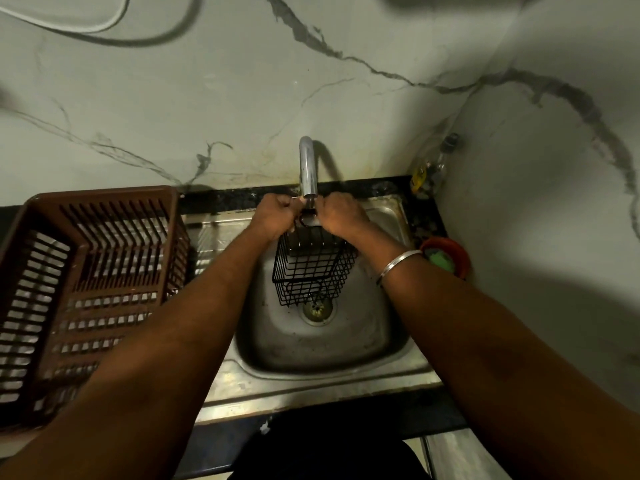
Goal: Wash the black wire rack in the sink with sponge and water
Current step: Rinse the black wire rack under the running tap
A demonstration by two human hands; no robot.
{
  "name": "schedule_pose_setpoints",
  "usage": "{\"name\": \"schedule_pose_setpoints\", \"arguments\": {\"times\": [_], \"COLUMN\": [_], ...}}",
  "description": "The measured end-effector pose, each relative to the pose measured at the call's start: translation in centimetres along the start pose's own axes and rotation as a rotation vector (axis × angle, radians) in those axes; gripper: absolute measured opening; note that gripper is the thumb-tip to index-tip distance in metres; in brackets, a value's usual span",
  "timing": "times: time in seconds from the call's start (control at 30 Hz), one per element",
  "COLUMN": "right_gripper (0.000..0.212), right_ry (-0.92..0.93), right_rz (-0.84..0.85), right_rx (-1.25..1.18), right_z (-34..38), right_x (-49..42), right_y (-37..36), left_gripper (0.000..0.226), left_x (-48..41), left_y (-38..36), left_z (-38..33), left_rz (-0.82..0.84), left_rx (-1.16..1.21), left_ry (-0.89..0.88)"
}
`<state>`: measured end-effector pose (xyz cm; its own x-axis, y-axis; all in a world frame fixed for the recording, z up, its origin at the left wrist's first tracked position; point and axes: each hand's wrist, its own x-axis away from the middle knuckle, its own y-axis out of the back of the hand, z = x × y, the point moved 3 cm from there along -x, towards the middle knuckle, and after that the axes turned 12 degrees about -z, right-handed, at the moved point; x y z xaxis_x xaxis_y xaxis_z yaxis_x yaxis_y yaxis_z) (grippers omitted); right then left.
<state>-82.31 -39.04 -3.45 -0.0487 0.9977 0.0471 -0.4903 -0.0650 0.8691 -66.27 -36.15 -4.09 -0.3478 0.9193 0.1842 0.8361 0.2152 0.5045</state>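
Head view: left hand [275,216] and right hand [341,214] hold black wire rack [313,268] up under faucet [307,168].
Both hands' fingers curl round the rack's top edge, close together at the spout tip. Rack hangs tilted inside steel sink [311,355], lower end just above drain [317,308]. Can't tell if water runs. Silver bangle [398,265] on right wrist. Brown slotted dish basket [86,271] sits left of the basin; orange bowl [457,249] holding green sponge [441,259] at right, apart from hands.

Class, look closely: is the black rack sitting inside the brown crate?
No, the left hand and right hand hold the rack over the sink under the tap, with the crate off to its left.
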Motion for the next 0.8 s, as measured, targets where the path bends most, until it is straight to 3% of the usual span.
{"name": "schedule_pose_setpoints", "arguments": {"times": [0.13,0.33,0.53,0.6,0.8], "right_gripper": [0.052,0.049,0.060,0.058,0.032], "right_ry": [-0.105,0.030,-0.213,-0.268,-0.068], "right_rz": [-0.096,-0.077,-0.069,-0.085,-0.030], "right_rx": [0.018,0.057,-0.019,-0.101,-0.220], "right_z": [-0.1,1.4,-0.5,-0.5,1.4], "right_x": [0.3,0.5,-0.5,-0.4,0.1], "right_y": [-0.3,0.1,0.4,0.2,0.1], "left_gripper": [0.039,0.037,0.036,0.034,0.036], "left_x": [0.6,0.5,2.3,2.8,1.3], "left_y": [-1.1,-1.9,-1.9,-2.0,-2.7], "left_z": [0.4,0.0,-0.3,-0.1,0.6], "left_rz": [-0.026,-0.078,0.125,0.104,0.043], "left_rx": [0.168,0.212,0.272,0.277,0.243], "left_ry": [0.075,0.086,0.062,0.033,0.034]}}
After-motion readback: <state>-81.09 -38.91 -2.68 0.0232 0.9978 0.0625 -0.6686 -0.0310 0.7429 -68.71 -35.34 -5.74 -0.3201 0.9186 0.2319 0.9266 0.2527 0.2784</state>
